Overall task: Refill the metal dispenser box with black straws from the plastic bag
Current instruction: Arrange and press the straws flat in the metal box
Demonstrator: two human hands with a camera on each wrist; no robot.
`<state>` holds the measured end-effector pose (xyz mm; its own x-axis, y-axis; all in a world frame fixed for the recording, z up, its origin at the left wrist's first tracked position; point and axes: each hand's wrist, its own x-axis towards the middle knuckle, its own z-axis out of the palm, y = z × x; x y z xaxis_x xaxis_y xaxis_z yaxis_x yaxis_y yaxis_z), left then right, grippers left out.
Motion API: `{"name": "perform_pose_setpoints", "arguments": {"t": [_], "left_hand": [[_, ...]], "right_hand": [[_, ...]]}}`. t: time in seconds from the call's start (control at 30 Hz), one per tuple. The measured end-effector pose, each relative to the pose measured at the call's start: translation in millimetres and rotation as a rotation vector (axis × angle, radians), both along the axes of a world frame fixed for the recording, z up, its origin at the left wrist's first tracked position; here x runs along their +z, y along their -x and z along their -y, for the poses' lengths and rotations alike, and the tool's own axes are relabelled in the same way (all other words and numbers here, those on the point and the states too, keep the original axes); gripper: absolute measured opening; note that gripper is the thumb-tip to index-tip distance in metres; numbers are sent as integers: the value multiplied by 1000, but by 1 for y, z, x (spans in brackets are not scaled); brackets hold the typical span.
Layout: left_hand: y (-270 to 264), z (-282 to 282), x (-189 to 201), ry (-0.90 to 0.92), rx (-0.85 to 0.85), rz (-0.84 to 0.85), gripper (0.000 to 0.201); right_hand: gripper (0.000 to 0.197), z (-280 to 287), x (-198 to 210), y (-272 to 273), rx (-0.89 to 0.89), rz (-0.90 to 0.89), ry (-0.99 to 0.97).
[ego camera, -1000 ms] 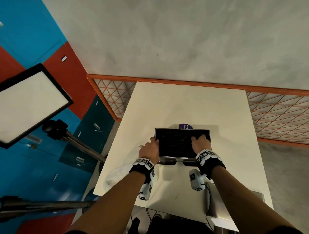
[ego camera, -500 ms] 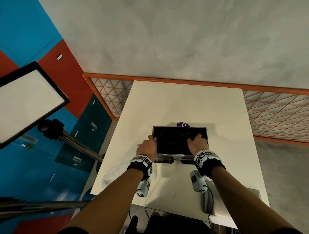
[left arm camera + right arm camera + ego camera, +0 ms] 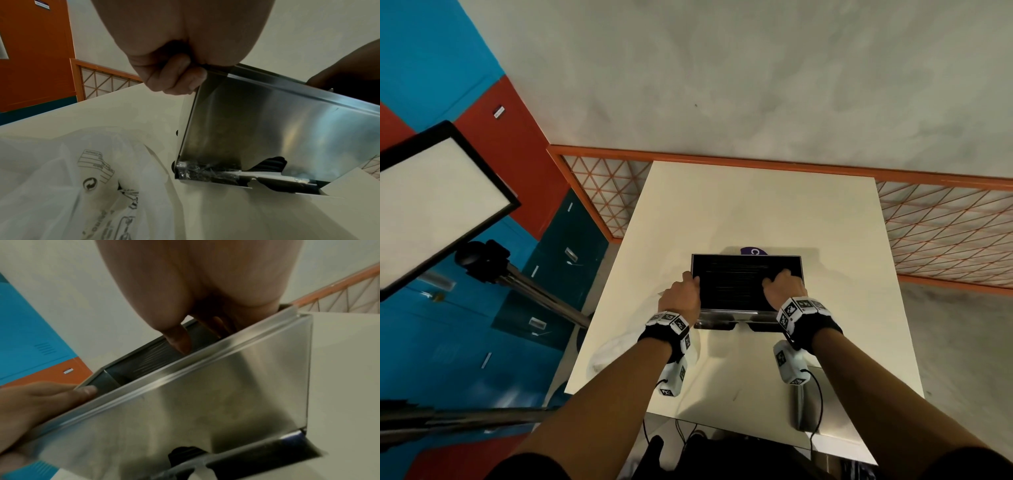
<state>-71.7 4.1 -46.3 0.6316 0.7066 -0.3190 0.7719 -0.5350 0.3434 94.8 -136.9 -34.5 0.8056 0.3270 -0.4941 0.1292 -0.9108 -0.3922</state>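
Hardly any shift over the last second, apart from a small drift of the head view

Cream table (image 3: 756, 205) under both forearms, same as before

Metal dispenser box (image 3: 739, 312) between the two hands, lid off, upright on the table, in the same spot as a second ago; steel front wall facing the wrists, dispensing slot low down below the left palm

Plastic bag (image 3: 72, 170) slumped flat just below and outside the left wrist, crumpled, with no straws visible inside; looks emptied, though part of it is hidden by the arm

Left hand (image 3: 681, 294) still clamped on the box's near-left corner, fingers (image 3: 174, 81) curled down the outside of the rim and thumb hooked over the top edge

Right hand (image 3: 784, 286) still inside the right end of the opening, fingers (image 3: 179, 337) stretched down onto the load, wrapped round nothing, seemingly pressing

Black straws (image 3: 736, 281) filling the box nearly to the rim, lying crosswise from left hand to right hand; a few also showing dark through the slot cut-out in the left wrist view

Small purple item (image 3: 753, 251) peeking out beyond the fingertips, behind the box; too little visible to name

Reads as a settling step: one hand bracing, the other levelling the pile. Refill probably almost done, with tidying the bag and closing the box likely remaining
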Motion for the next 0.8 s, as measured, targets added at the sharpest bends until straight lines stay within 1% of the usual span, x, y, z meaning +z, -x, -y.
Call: {"name": "perform_pose_setpoints", "arguments": {"t": [0.1,0.17,0.33,0.5,0.57,0.67,0.8], "left_hand": [[-2,-2,-1,-10,-6,-9,46],[-2,-3,-1,-9,-8,-8,46],[-2,-4,-2,-11,-9,-5,45],[-4,-4,-2,-17,-9,-16,45],[-5,-5,-2,-18,-12,-21,45],[-6,-6,-3,-23,-15,-16,44],[-4,-5,-4,-23,-9,0,44]], "right_hand": [[54,0,-1,2,42,7,59],[57,-3,-1,3,46,2,65],[53,-6,0,0,-20,-33,42],[45,-3,-4,0,-28,-2,-8],[47,-4,-3,0,-19,0,-1],[56,-9,-2,3,5,-7,65],[56,-12,-3,2,-38,-52,53]]}}
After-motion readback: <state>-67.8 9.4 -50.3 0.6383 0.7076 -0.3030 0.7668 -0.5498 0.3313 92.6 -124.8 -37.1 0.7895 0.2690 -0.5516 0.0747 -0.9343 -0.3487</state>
